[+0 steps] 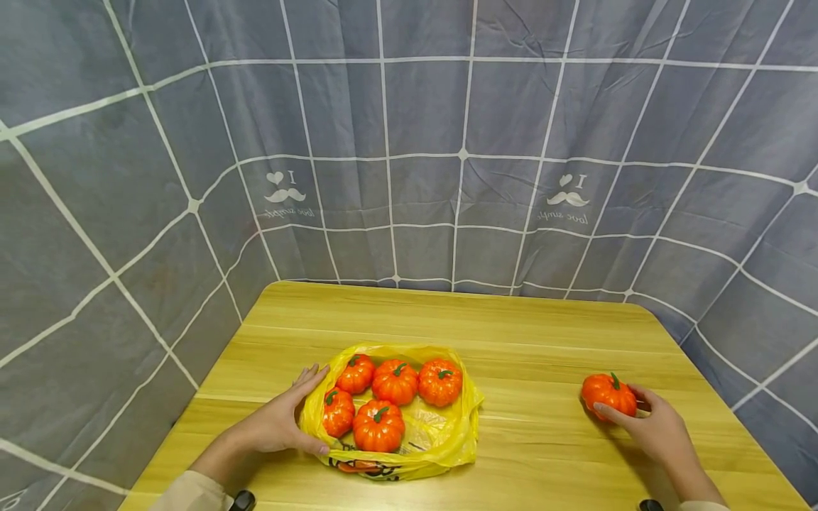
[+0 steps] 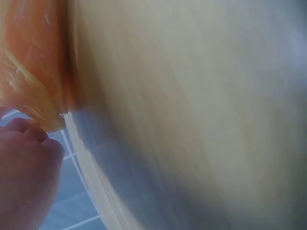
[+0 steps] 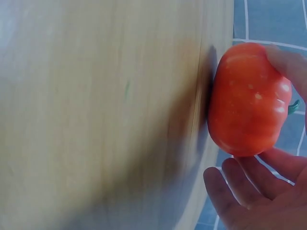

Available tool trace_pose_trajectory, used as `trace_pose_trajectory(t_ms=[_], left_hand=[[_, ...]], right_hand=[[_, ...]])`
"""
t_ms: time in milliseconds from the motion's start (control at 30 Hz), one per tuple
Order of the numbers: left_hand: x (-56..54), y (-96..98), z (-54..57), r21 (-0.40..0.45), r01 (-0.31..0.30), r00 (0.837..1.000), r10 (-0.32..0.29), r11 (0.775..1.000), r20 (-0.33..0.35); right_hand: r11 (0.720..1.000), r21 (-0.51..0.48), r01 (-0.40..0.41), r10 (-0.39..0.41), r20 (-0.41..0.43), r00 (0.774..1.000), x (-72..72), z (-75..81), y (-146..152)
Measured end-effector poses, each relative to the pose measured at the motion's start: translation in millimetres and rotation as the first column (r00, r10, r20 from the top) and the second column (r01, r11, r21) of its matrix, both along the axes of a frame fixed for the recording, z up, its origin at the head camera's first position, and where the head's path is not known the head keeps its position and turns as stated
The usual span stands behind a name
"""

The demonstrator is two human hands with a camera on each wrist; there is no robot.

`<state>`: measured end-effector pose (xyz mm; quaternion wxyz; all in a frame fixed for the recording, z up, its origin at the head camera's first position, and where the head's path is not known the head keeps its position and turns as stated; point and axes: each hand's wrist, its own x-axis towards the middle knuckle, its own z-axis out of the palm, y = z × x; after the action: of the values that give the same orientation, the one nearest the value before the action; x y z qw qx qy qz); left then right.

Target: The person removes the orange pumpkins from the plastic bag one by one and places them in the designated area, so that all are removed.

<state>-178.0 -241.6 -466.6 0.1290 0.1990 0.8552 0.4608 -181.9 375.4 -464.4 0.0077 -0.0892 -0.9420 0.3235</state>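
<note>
A yellow plastic bag (image 1: 441,447) lies on the table with its mouth spread wide. Inside it sit several small orange toy pumpkins with green stems, one of them a pumpkin (image 1: 378,426) near the front rim. My left hand (image 1: 275,422) grips the bag's left side, thumb at the front rim and fingers at the back; the left wrist view shows the fingers bent against the plastic (image 2: 29,72). Well to the right, my right hand (image 1: 661,429) holds a single pumpkin (image 3: 249,100) between thumb and fingers, its stem upward, low at the tabletop.
The light wooden table (image 1: 524,341) has rounded far corners. A grey curtain (image 1: 422,191) with white grid lines hangs behind it and along both sides. Bare tabletop separates the bag from the right hand.
</note>
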Motion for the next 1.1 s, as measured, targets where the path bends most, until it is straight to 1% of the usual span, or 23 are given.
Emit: trace_pose_trajectory(t_ms=[233, 500, 600, 700, 800, 933, 1100], left_hand=[[-0.7, 0.9, -1.7, -0.001, 0.002, 1.000, -0.002, 1.000, -0.002], [-0.2, 2.0, -1.9, -0.005, -0.003, 1.000, 0.003, 1.000, -0.004], [-0.3, 1.6, -1.6, -0.008, -0.005, 1.000, 0.005, 1.000, -0.009], [-0.2, 1.6, -1.3, -0.006, -0.004, 1.000, 0.004, 1.000, -0.016], [-0.1, 2.0, -1.2, -0.002, -0.003, 1.000, 0.003, 1.000, -0.021], [0.1, 2.3, -0.7, 0.001, -0.003, 1.000, 0.003, 1.000, -0.020], [0.6, 2.7, 1.4, -0.002, 0.001, 1.000, -0.001, 1.000, -0.020]], right_hand=[[1.000, -0.008, -0.013, 0.013, -0.020, 1.000, 1.3, -3.4, -0.3], [1.000, -0.010, -0.023, 0.023, -0.073, 0.997, 5.4, -7.0, -3.0], [1.000, -0.011, -0.012, 0.011, -0.110, 0.994, 7.1, -6.0, -4.1], [1.000, -0.004, -0.004, 0.003, -0.168, 0.986, 8.3, -2.6, -5.4], [1.000, 0.005, -0.006, 0.007, -0.214, 0.977, 8.1, 4.1, -7.9], [1.000, -0.001, -0.017, 0.017, -0.238, 0.971, 7.6, 15.6, -15.3], [0.999, -0.022, -0.028, 0.020, -0.312, 0.950, 8.6, 26.4, -28.3]])
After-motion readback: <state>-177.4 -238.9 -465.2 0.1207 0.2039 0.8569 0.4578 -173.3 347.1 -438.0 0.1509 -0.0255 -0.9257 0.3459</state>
